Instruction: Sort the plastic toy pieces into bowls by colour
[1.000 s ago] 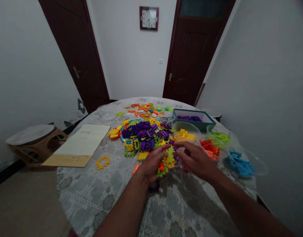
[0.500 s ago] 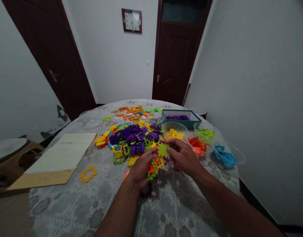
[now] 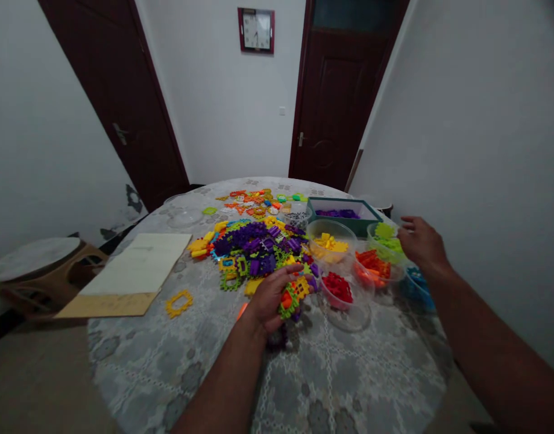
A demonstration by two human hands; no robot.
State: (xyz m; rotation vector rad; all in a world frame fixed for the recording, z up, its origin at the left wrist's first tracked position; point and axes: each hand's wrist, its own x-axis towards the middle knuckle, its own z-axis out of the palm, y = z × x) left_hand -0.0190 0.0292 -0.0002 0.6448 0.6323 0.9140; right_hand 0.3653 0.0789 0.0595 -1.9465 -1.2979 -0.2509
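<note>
My left hand (image 3: 268,299) rests on the table, fingers curled round a bunch of green, orange and yellow toy pieces (image 3: 293,295). My right hand (image 3: 420,242) is stretched out to the right, beside a clear bowl of light green pieces (image 3: 387,240). Its fingers are loosely apart and hold nothing. A green square piece (image 3: 384,230) lies at the top of that bowl, just left of the fingertips. A big heap of mostly purple pieces (image 3: 258,246) lies beyond my left hand.
Clear bowls hold yellow (image 3: 330,243), orange (image 3: 372,265), red (image 3: 337,288) and blue (image 3: 416,288) pieces. A teal box (image 3: 344,208) holds purple ones. A pale board (image 3: 136,265) and a yellow frame piece (image 3: 179,303) lie at the left. A stool (image 3: 32,259) stands beside the round table (image 3: 331,386).
My right hand took a green square piece from the bunch in my left hand, carried it right to the green bowl and let it go. The left hand stayed put.
</note>
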